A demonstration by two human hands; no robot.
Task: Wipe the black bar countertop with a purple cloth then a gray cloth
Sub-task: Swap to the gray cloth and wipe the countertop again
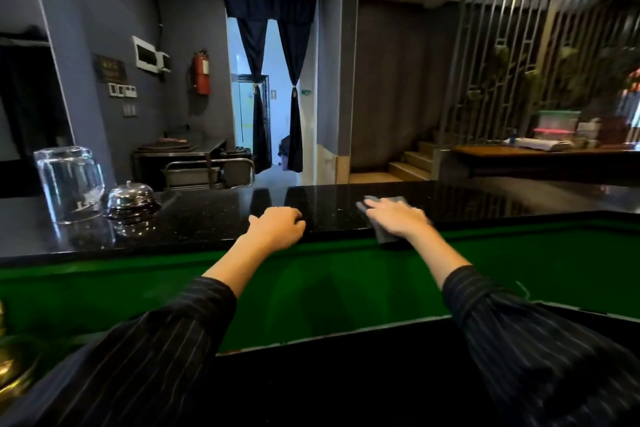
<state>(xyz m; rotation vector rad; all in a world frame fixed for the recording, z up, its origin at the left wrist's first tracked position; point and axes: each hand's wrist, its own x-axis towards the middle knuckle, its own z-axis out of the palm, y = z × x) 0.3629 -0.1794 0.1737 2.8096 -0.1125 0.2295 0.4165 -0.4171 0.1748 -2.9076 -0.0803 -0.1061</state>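
The black bar countertop [207, 215] runs glossy across the middle of the head view. A gray cloth [386, 235] lies on it right of centre, one corner hanging over the near edge. My right hand [398, 217] lies flat on that cloth with straight fingers pressing it onto the stone; the hand is motion-blurred. My left hand [278, 227] rests on the counter's near edge with its fingers curled under, holding nothing. No purple cloth is in view.
An upturned clear glass jar [69, 182] and a chrome call bell [130, 196] stand on the counter's left end. Below the counter lies a green lower surface [346, 284]. A brass object [14, 367] sits at the bottom left. Behind the bar are steel carts and a doorway.
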